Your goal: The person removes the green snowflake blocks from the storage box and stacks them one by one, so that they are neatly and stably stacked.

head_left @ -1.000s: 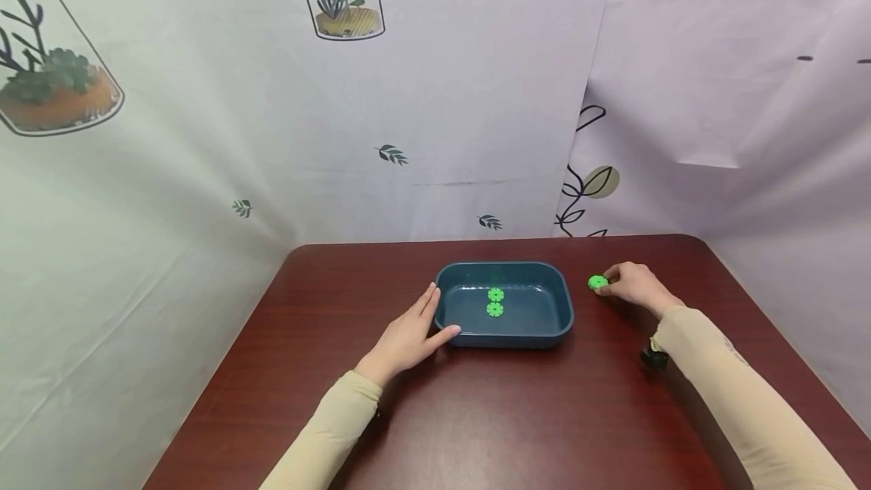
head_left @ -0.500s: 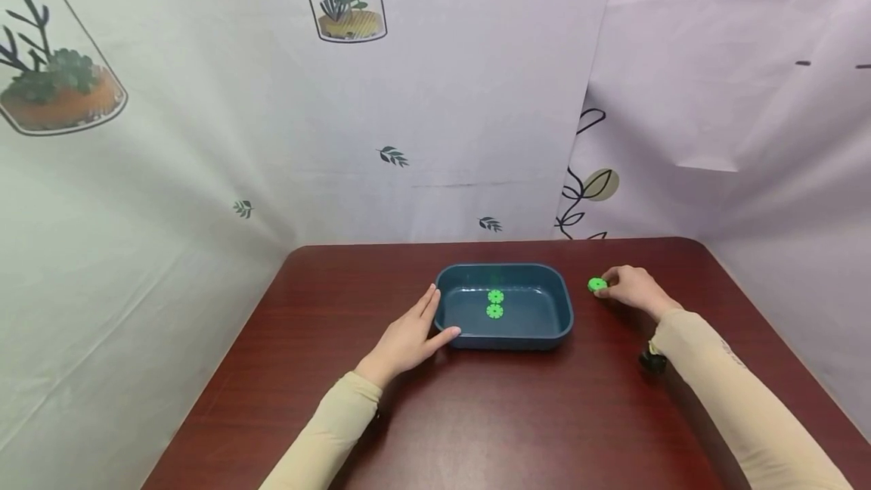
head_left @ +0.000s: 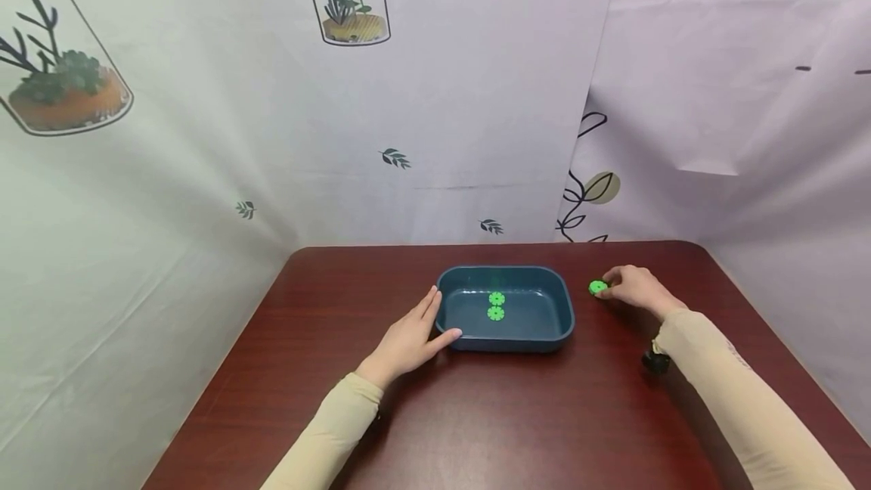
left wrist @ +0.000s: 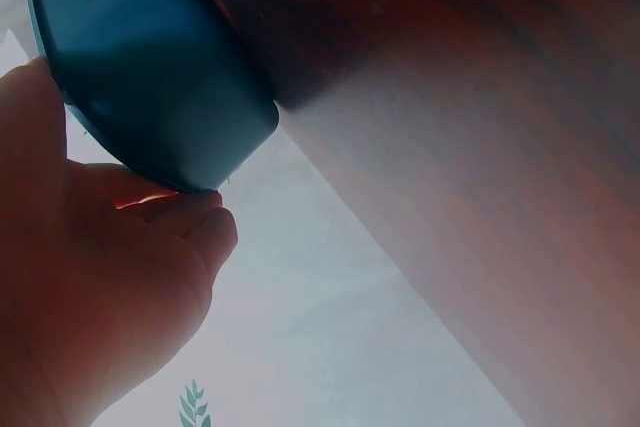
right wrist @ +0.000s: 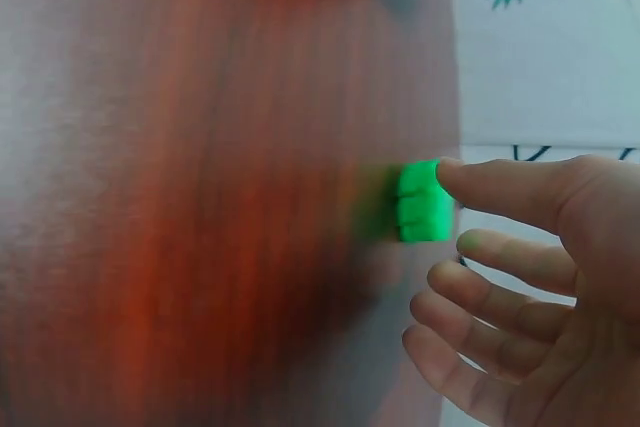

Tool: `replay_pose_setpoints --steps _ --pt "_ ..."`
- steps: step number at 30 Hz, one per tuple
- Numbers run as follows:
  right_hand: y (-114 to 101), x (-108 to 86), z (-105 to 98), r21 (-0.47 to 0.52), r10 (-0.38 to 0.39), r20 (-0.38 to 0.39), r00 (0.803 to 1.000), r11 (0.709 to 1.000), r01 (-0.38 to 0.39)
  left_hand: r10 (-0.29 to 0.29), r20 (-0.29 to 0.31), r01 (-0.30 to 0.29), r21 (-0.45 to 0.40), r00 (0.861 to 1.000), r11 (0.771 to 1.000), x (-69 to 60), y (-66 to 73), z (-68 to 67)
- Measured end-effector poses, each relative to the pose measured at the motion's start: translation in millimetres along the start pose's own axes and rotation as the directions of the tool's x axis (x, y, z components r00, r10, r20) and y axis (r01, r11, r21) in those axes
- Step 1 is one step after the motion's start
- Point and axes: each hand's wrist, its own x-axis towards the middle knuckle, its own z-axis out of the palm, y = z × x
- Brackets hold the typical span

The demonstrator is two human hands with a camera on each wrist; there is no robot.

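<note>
My left hand (head_left: pixel 406 337) rests against the left end of a dark blue rectangular tray (head_left: pixel 561 340). Its fingers lie along the side and the thumb touches the front rim. The left wrist view shows fingertips at the tray wall (left wrist: pixel 170 77). Inside the tray, two green notched discs (head_left: pixel 496 313) lie one behind the other. Right of the tray, my right hand (head_left: pixel 636 287) holds a short stack of green notched discs (right wrist: pixel 425 209) at its edge between thumb and index finger. The other fingers curve loosely, away from the stack. How many discs are stacked cannot be told.
Everything stands on a dark red-brown wooden table (head_left: pixel 544 414). Its back edge meets a pale printed cloth (head_left: pixel 476 134) that also hangs at both sides. A dark round object (head_left: pixel 655 361) shows under the right forearm at the wrist.
The view has shifted slightly. My left hand stays at the tray, and the two discs inside have not moved. At my right fingers the green stack shows more of its side than a second ago.
</note>
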Motion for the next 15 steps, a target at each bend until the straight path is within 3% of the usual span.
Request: replay_pose_setpoints --steps 9,15 --pt "-19 5.8 -21 -0.003 -0.023 -0.017 1.000 1.000 0.023 0.005 -0.004 -0.005 0.008 1.000 1.000 -0.1 0.6 -1.1" --pt "-46 13.2 -29 0.022 -0.039 -0.016 0.999 0.999 0.039 0.015 -0.024 -0.015 0.017 1.000 1.000 -0.1 0.4 -0.9"
